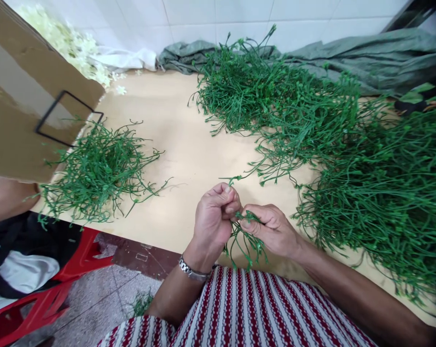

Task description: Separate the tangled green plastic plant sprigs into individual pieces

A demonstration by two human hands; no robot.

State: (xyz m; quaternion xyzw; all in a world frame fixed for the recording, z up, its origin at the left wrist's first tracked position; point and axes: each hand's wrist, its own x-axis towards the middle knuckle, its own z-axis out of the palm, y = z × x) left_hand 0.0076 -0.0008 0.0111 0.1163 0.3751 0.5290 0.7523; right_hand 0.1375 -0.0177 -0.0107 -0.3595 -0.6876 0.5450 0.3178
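Observation:
My left hand (218,207), with a metal watch on its wrist, is closed in a pinch on a thin green plastic stem (234,180) that pokes out above the thumb. Just to its right, almost touching it, my right hand (270,226) is closed around several green stems (247,243) with small budded tips, which hang below the fingers. Both hands are over the front of the table, close to my body. Part of the stems is hidden behind the fingers.
A large heap of green stems (388,193) covers the table's right, joined to another heap (268,91) behind. On the left lies a smaller pile (102,168) beside a cardboard sheet (30,86). White flowers (66,41) and grey-green cloth (366,58) line the wall. Someone's arm (8,200) shows at left.

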